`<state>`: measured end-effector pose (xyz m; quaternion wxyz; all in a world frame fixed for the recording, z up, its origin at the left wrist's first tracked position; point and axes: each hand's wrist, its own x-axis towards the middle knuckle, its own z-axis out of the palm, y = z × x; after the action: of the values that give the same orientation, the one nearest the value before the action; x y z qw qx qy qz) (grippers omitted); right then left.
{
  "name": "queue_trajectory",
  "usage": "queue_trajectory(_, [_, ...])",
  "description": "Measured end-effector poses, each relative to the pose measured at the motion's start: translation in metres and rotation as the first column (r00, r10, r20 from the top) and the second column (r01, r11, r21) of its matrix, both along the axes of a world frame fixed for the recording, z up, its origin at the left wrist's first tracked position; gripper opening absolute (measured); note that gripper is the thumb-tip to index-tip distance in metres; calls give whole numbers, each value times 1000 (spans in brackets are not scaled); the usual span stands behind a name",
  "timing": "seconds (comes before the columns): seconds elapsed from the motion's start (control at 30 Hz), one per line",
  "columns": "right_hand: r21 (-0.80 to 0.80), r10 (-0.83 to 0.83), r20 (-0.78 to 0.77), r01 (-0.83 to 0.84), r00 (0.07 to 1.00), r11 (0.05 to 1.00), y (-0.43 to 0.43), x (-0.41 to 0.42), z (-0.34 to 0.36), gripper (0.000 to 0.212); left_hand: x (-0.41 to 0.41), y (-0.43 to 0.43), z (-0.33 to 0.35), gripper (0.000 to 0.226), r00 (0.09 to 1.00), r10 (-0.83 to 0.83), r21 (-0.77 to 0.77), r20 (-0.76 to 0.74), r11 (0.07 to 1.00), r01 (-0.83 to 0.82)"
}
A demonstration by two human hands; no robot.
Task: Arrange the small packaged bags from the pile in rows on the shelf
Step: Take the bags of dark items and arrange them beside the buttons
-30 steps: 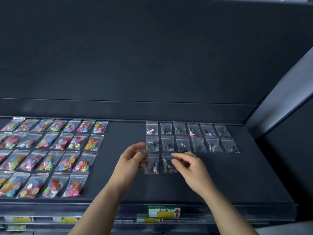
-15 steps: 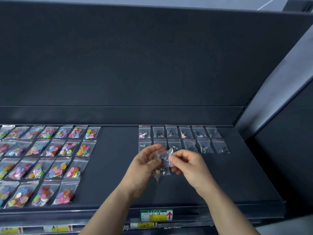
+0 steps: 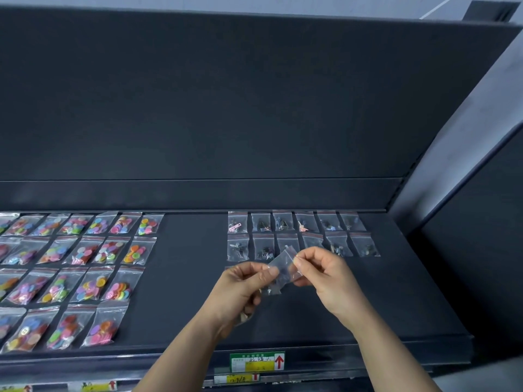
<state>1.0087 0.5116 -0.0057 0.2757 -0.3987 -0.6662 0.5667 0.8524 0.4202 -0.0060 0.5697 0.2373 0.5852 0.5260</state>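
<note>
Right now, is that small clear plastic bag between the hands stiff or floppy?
Probably floppy: the small clear plastic bag looks creased between left hand and right hand. Likely light: fingertip pinches hold it. Possibly slippery: glossy film.

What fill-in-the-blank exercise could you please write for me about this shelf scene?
1. The left hand and right hand pinch a clear bag near the group whose back row holds ____ bags.
2. The button bags lie on the ____ side of the shelf.
3. The arrow on the green label is coloured ____.
Answers: six; left; red.
</note>
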Motion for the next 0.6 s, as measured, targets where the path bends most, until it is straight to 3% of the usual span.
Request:
queue_trajectory(0.2, [-23,-42,-35,41,999,999,3,1,0,13,0,1,-2,14,997,5,-19,-75,1000,-7])
queue_trajectory(0.37, [-193,-85,-132,58,988,980,2,3,-7,5,3,1,-3,15,996,35,-5,-77,999,-35])
queue_trajectory(0.47, [-206,-132,-110,107,985,973,12,8,-13,6,3,0,-7,15,965,15,-5,-263,1000,-17])
queue_trajectory(0.53, [-127,-141,13,142,990,982,21,12,-21,9,-1,0,-13,5,910,49,0,-412,999,-53])
queue_trajectory(0.6, [-8,-99,175,102,980,995,28,13,-33,13,-5,2,-22,14,804,32,-15,-594,999,-51])
